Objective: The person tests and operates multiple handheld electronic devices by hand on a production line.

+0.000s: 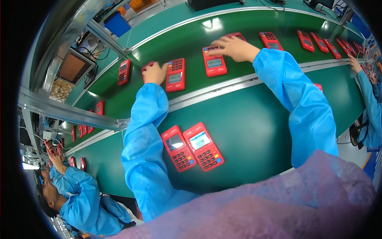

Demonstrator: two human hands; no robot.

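Observation:
My left hand [154,74] is on the green belt, its fingers closed round a red card payment terminal [149,64] that they mostly cover. Right beside it lies another red terminal [175,75], its screen toward me. My right hand [237,49] reaches over the belt with fingers stretched out above the keypad of a terminal [215,63]; whether they touch it I cannot tell. Behind that hand, a further terminal [237,36] is partly hidden. On the near bench, two terminals [175,148] [203,146] lie side by side, one with a lit screen.
The green belt [191,46] runs across behind a metal rail [223,88]. More red terminals [269,40] lie along it on both sides. A metal frame post [75,104] stands at left. Co-workers in blue sleeves work at left [81,199] and right [370,91].

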